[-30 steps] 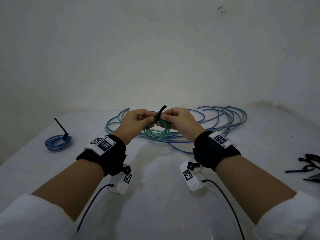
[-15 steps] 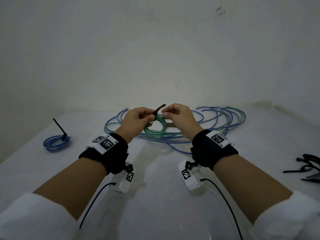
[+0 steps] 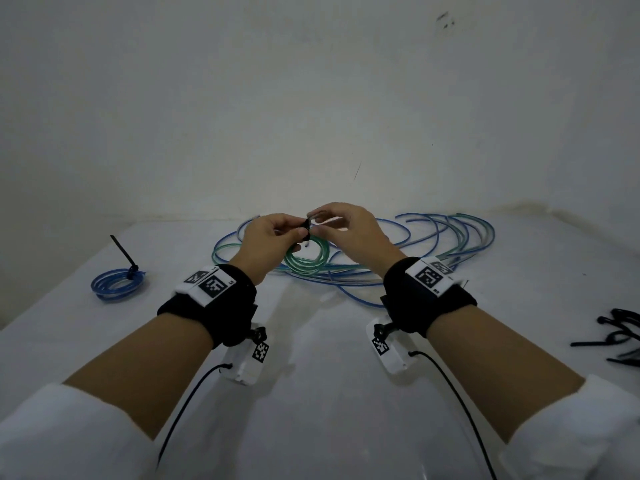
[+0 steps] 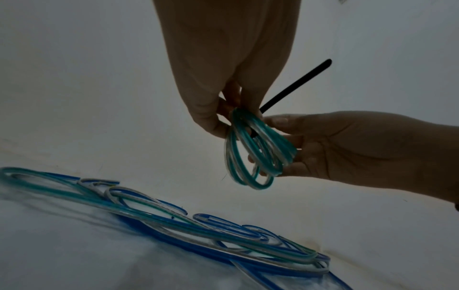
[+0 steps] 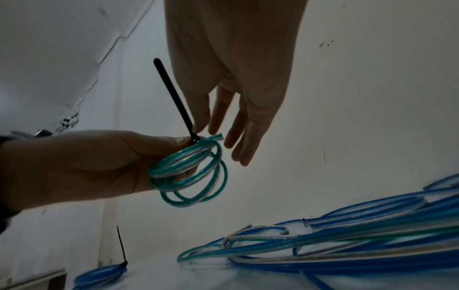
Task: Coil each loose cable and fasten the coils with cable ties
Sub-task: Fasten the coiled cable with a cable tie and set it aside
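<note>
My left hand [image 3: 277, 237] pinches the top of a small green cable coil [image 3: 306, 259], held above the white table [image 3: 311, 393]. A black cable tie [image 5: 174, 98] is looped round the coil where the left thumb [image 5: 178, 140] presses, and its tail sticks up free. My right hand [image 3: 346, 226] hovers just right of the coil with straight, spread fingers [image 5: 238, 141] that hold nothing. In the left wrist view the green coil [image 4: 258, 153] hangs from my left fingertips [image 4: 223, 125], with the right hand [image 4: 347, 145] behind it.
A tied blue coil [image 3: 117, 284] with an upright tie tail lies at the left. A tangle of loose blue and green cables [image 3: 433, 244] spreads behind the hands. Several spare black ties [image 3: 620, 337] lie at the right edge. A wall stands close behind.
The hands have lifted the coil a little. The right hand, which pinched at the tie, has let go and spread its fingers; the tie tail now stands free.
</note>
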Available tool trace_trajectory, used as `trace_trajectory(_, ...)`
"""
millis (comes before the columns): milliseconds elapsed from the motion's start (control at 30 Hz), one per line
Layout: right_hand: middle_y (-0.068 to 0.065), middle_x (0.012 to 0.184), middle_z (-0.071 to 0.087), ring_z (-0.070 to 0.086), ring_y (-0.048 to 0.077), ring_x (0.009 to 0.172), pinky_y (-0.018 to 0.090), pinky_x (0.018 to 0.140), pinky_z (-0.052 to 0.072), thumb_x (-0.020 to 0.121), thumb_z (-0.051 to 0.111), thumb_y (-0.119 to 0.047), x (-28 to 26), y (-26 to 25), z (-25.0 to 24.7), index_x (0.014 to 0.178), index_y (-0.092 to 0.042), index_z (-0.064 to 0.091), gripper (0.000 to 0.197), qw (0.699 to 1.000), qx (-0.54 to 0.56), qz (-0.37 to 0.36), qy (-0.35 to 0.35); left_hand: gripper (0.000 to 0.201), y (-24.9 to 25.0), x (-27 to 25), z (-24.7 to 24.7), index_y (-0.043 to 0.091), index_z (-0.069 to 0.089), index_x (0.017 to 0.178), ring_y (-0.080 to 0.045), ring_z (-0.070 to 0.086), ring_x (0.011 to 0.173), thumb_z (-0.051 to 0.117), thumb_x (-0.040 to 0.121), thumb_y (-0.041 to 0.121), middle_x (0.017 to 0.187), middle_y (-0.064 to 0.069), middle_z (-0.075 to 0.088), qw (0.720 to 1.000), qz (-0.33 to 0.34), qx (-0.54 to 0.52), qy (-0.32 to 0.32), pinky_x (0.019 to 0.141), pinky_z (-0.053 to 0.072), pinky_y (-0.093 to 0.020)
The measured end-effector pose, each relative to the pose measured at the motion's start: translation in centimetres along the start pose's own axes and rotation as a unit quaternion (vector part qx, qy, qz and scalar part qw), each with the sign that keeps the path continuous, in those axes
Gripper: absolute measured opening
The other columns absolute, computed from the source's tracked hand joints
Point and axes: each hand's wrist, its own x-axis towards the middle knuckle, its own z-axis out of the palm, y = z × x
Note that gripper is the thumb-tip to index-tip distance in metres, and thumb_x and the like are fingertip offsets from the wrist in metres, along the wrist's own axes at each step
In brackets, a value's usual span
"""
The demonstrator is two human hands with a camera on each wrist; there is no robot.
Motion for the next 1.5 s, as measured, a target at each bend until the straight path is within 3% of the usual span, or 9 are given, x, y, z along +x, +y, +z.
trace_trajectory(333, 0.009, 0.082, 0.064, 0.058, 0.016, 0.066, 0.014, 0.059, 0.043, 0.082, 0.065, -0.009, 0.3, -1.3, 1.0, 0.076, -0.012, 0.063, 0.007, 0.987, -0.071, -0.12, 0.081, 0.013, 0.7, -0.6, 0.6, 0.0, 0.065, 0.099, -0.002, 0.061, 0.061, 0.057, 0.09, 0.004, 0.075, -0.005, 0.065, 0.999, 0.034, 0.033, -0.017, 0.06, 0.052, -0.015)
trace_trajectory(533, 0.013, 0.073, 0.062, 0.057, 0.026, 0.072, 0.036, 0.066, 0.045, 0.082, 0.067, -0.016, 0.8, -0.6, 1.5, 0.076, 0.001, 0.061, 0.019, 0.983, -0.089, -0.081, 0.141, 0.011, 1.1, -0.2, 0.3, 0.007, 0.066, 0.097, -0.02, 0.058, 0.064, 0.061, 0.087, 0.006, 0.051, 0.008, 0.062, 0.998, 0.03, 0.053, -0.022, 0.059, 0.051, -0.022)
trace_trajectory(667, 0.009, 0.069, 0.063, 0.061, 0.024, 0.069, 0.031, 0.065, 0.049, 0.083, 0.068, -0.015, 0.7, -0.8, 1.4, 0.076, -0.002, 0.062, 0.016, 0.99, -0.025, -0.016, 0.138, 0.015, 1.0, -0.2, 0.0, 0.003, 0.065, 0.101, -0.021, 0.058, 0.072, 0.061, 0.088, 0.009, 0.074, -0.009, 0.064, 0.996, 0.002, 0.067, -0.056, 0.058, 0.049, -0.016)
trace_trajectory(833, 0.004, 0.058, 0.058, 0.061, 0.023, 0.062, 0.044, 0.07, 0.055, 0.078, 0.074, -0.016, 1.3, -0.1, 1.6, 0.067, -0.004, 0.059, 0.022, 0.991, 0.005, 0.073, 0.113, 0.014, 0.6, -0.6, -0.2, 0.004, 0.064, 0.101, -0.003, 0.058, 0.061, 0.059, 0.089, 0.009, 0.077, -0.006, 0.063, 0.992, -0.014, 0.096, -0.082, 0.055, 0.047, -0.012)
trace_trajectory(933, 0.011, 0.06, 0.061, 0.059, 0.027, 0.063, 0.053, 0.071, 0.054, 0.074, 0.077, -0.017, 1.7, 0.1, 1.8, 0.053, -0.01, 0.049, 0.036, 0.989, 0.008, 0.104, 0.101, 0.015, 0.3, -0.7, -0.3, 0.002, 0.063, 0.102, -0.01, 0.057, 0.065, 0.059, 0.089, 0.009, 0.08, -0.011, 0.063, 0.989, -0.024, 0.115, -0.09, 0.058, 0.049, -0.015)
trace_trajectory(1100, 0.009, 0.058, 0.06, 0.055, 0.02, 0.054, 0.041, 0.07, 0.054, 0.074, 0.078, -0.016, 1.6, -0.2, 1.6, 0.05, -0.013, 0.05, 0.037, 0.986, 0.027, 0.148, 0.066, 0.009, -0.1, -1.3, -0.4, 0.002, 0.061, 0.097, -0.011, 0.056, 0.06, 0.057, 0.089, 0.006, 0.072, -0.009, 0.06, 0.987, -0.025, 0.125, -0.101, 0.066, 0.048, -0.027)
trace_trajectory(1200, 0.007, 0.057, 0.059, 0.053, 0.018, 0.053, 0.036, 0.065, 0.051, 0.075, 0.078, -0.018, 1.5, -0.5, 2.4, 0.052, -0.013, 0.051, 0.036, 0.988, 0.026, 0.144, 0.053, 0.012, -0.4, -1.6, -1.2, -0.002, 0.059, 0.1, 0.0, 0.054, 0.051, 0.055, 0.091, 0.005, 0.069, -0.009, 0.058, 0.988, -0.033, 0.113, -0.096, 0.062, 0.047, -0.02)
trace_trajectory(1333, 0.007, 0.071, 0.065, 0.053, 0.013, 0.053, 0.022, 0.051, 0.047, 0.085, 0.068, -0.027, 1.7, -2.2, 3.9, 0.069, -0.008, 0.062, 0.025, 0.988, 0.086, 0.128, 0.0, 0.012, -0.2, -1.4, -4.1, -0.003, 0.059, 0.1, 0.001, 0.056, 0.049, 0.055, 0.09, 0.003, 0.071, -0.009, 0.059, 0.991, -0.057, 0.098, -0.072, 0.055, 0.048, -0.01)
trace_trajectory(1500, 0.006, 0.087, 0.064, 0.058, 0.017, 0.069, 0.028, 0.063, 0.05, 0.083, 0.07, -0.031, 2.5, -4.5, 7.9, 0.099, -0.011, 0.065, 0.026, 0.966, 0.132, 0.139, -0.172, 0.01, -0.3, -1.4, -11.3, 0.005, 0.063, 0.094, -0.001, 0.06, 0.05, 0.057, 0.088, 0.001, 0.075, -0.01, 0.063, 0.992, -0.068, 0.1, 0.031, 0.061, 0.052, -0.014)
